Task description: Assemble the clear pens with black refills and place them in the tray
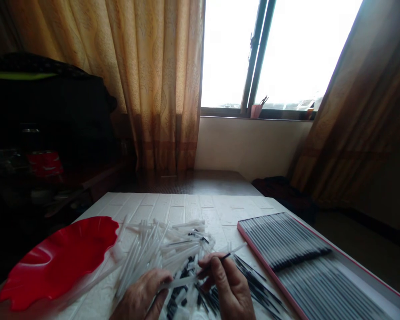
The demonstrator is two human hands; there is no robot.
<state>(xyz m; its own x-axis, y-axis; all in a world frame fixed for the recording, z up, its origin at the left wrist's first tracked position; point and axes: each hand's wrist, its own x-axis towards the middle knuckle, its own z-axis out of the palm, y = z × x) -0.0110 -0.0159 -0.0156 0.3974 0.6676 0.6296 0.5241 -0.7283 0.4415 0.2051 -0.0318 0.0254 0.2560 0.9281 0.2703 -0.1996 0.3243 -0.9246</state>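
Note:
My left hand (145,293) is at the bottom centre, its thumb and fingers closed on a translucent plastic tube (182,282). Just right of it, my right hand (226,284) pinches a thin black stick (226,256) with a pale end pointing up and right. Both hands are over a heap of small black and clear pieces (186,271). Behind my left hand lies a pile of clear tubes (143,244). Thin black sticks (260,284) lie to the right of my right hand.
A red wavy-edged dish (63,258) stands on the left of the white table covering (220,209). On the right, a pink-edged box (258,255) holds rows of thin sticks in tubes. Curtains, a window and a dark covered object are beyond.

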